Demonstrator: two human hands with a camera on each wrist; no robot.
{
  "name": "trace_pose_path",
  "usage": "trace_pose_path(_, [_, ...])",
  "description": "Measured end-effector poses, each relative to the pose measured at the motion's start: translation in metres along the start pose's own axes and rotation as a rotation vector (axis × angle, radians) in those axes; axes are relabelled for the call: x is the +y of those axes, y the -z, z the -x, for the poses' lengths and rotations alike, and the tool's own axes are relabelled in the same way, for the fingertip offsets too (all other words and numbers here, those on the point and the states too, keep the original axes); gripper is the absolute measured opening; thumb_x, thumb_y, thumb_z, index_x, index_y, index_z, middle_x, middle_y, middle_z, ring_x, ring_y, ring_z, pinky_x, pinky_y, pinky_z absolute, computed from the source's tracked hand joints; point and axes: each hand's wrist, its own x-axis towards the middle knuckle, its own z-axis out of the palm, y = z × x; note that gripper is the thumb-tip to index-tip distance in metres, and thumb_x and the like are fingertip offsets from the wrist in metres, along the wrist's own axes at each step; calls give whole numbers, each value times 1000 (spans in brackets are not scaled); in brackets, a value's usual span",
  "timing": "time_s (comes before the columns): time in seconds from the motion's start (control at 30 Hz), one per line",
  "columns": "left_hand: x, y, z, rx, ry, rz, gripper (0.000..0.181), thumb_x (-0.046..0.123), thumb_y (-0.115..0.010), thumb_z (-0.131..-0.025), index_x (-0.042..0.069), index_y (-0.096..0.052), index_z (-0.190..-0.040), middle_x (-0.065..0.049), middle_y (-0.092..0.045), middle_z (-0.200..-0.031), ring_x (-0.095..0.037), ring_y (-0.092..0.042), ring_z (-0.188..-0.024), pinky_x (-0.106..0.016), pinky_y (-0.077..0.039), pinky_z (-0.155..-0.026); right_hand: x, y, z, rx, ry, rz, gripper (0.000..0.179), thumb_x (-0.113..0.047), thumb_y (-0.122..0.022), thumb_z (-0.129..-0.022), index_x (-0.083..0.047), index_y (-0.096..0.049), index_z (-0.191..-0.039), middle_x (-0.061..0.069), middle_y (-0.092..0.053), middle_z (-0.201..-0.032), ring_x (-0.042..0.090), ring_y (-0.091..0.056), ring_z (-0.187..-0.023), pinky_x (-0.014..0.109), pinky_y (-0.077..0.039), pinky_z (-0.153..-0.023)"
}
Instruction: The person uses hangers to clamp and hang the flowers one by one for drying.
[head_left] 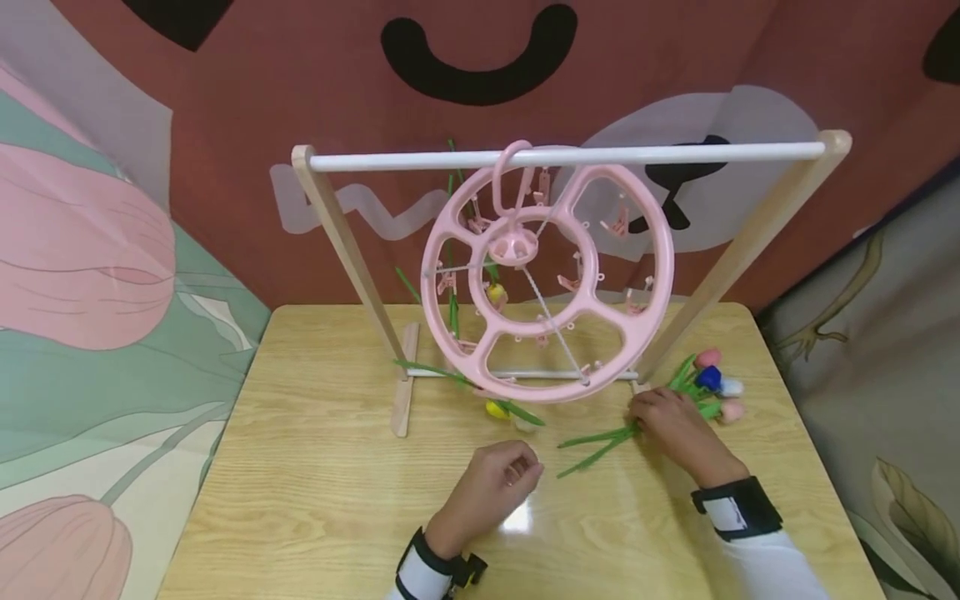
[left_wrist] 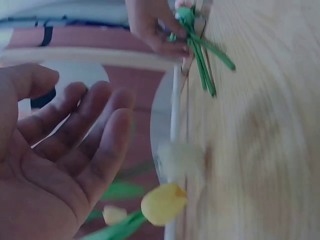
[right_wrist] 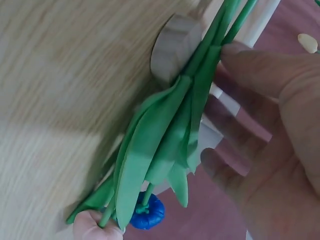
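My right hand (head_left: 675, 429) is at the right of the table, thumb and forefinger pinching the green stems (right_wrist: 205, 60) of a bunch of artificial tulips. Its blooms are pink, white and blue, the blue tulip (head_left: 708, 378) among them. My left hand (head_left: 491, 483) is held near the table's middle, fingers loosely curved and holding nothing. Just beyond it, yellow tulips (left_wrist: 164, 204) hang head down beneath a pink round clip hanger (head_left: 637, 325). A pale bloom (left_wrist: 181, 161) beside them is blurred in the left wrist view.
The hanger hooks over the white bar (head_left: 405, 160) of a wooden stand, whose right post (head_left: 750, 242) rises beyond my right hand. A low white crossbar (head_left: 540, 375) joins the stand's feet, including the left foot (head_left: 402, 408). A printed cloth (head_left: 225, 167) hangs behind the table.
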Motion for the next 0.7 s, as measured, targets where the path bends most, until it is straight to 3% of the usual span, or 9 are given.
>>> trace_pose_path(0.1, [7,-8,-6,-54,-35,-75,12,19,-58,-98,13,-67,-100,2,-70,-93,-3,-64,-84,-13,-58,-67,-1,4,0,-22,27,-7,24,6,-69,-75,-16,-71,-85,3,-72,-90,32,-62,-94,64,-47,-89])
trace_pose_path(0.23, [15,-15,-16,-49,-111,-280,23,16,-61,-95,11,-65,-117,-2,-69,-111,-10,-63,-102,-23,-58,-84,-2,7,-3,10,119,-7,29,7,-73,-69,-16,-65,-84,2,-68,-82,29,-65,-87,67,-44,-96])
trace_pose_path(0.43, [20,-21,-30,-40,-245,-575,37,15,-65,-91,4,-61,-126,-8,-66,-121,-20,-59,-114,-29,-53,-99,-12,14,-13,113,223,30,23,4,-65,-79,-13,-65,-94,1,-64,-88,23,-59,-85,43,-54,-80])
trace_pose_path(0.53, [21,-23,-35,-52,-258,-671,40,16,-67,-89,3,-60,-126,-10,-65,-122,-22,-59,-114,-29,-53,-99,-20,20,-16,139,240,54,25,5,-60,-81,-12,-66,-99,3,-64,-94,22,-59,-89,39,-55,-77])
trace_pose_path(0.7, [24,-26,-42,-105,-223,-779,39,7,-68,-87,3,-61,-125,-10,-67,-117,-21,-62,-108,-27,-56,-93,-36,30,-22,169,280,63,25,4,-57,-84,-11,-66,-102,5,-65,-98,24,-60,-96,42,-55,-81])
